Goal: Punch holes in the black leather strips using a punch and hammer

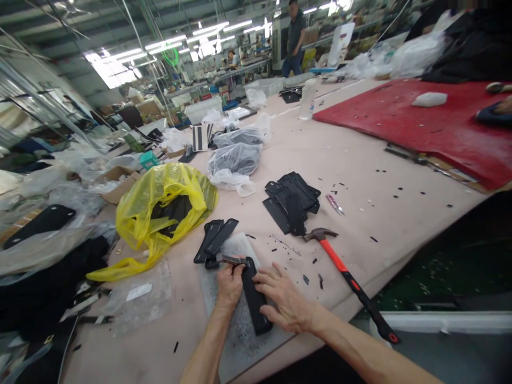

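A long black strip-like piece (255, 301) lies on a scuffed pale board (236, 341) at the table's front. My left hand (230, 285) is closed at its far end, fingers pinched on a metal bar-like tool with a black end (228, 260); its exact kind is unclear. My right hand (284, 301) rests along the strip's right edge, fingers spread and touching it. Just beyond the board are a few similar black pieces (218, 237). A claw hammer (340, 261) with a red and black handle lies to the right.
A yellow plastic bag (168, 197) with dark contents stands at left. Stacked black pieces (294, 200), small pink-handled snips (335, 205) and scattered black scraps lie ahead. Further off are a grey plastic bag (236, 157), a white bottle (308, 98), a red sheet (420, 122) and a standing person (294, 40).
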Demonstrator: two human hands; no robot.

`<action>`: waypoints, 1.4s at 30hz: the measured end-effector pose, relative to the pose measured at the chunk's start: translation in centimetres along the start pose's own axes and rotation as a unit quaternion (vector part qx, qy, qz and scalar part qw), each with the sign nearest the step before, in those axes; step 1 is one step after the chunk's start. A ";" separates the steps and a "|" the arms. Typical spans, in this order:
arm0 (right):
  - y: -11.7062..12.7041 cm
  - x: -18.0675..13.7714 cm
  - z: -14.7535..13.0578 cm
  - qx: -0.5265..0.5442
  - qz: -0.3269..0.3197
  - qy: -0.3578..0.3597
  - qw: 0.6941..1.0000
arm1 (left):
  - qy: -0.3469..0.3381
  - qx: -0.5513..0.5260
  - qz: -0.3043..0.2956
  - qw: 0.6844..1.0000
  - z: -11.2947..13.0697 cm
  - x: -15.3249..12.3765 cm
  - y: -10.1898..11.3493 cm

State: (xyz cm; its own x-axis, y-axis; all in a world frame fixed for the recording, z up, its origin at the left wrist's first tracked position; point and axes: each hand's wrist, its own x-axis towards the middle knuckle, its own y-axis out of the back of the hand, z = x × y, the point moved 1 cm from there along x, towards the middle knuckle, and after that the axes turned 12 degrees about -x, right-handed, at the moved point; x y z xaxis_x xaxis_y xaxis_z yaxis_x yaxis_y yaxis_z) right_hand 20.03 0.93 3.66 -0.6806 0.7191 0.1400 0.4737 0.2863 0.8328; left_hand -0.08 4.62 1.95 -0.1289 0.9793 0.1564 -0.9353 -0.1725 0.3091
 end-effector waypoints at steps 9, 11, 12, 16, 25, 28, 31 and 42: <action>-1.7 -0.7 0.3 0.004 -0.002 -0.045 0.999 | -0.020 0.006 -0.023 1.000 -0.5 0.0 0.0; -1.8 -0.7 0.4 0.006 -0.010 -0.044 0.999 | -0.023 0.015 -0.021 0.999 -0.5 0.0 0.0; -1.8 -0.6 0.5 0.007 -0.013 -0.043 0.999 | -0.023 0.019 -0.020 0.999 -0.5 0.1 -0.1; -1.6 -0.6 0.5 0.014 -0.016 -0.048 0.999 | -0.030 0.031 -0.023 0.999 -0.3 0.3 -0.2; -1.9 -0.9 0.7 0.018 -0.013 -0.047 0.999 | -0.076 0.065 -0.026 0.995 -0.8 0.2 -0.7; -2.0 -0.8 0.6 0.010 -0.012 -0.047 0.999 | -0.095 0.092 -0.034 0.991 -0.7 0.3 -0.8; -1.6 -0.8 0.6 -0.004 -0.009 -0.032 0.999 | -0.113 0.120 -0.043 0.985 -0.9 0.3 -0.9; 5.3 -10.2 10.2 -0.262 0.103 -0.413 0.866 | -0.126 0.164 -0.049 0.977 -1.8 -0.2 -1.3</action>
State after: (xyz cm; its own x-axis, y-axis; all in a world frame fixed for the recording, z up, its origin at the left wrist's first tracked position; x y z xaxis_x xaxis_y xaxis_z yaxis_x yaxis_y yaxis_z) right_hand 35.21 1.54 1.17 0.1224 0.9905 0.0634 0.0711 -0.0725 0.9948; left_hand 0.60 4.84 -0.20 0.0795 0.9423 0.3251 -0.7773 -0.1456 0.6120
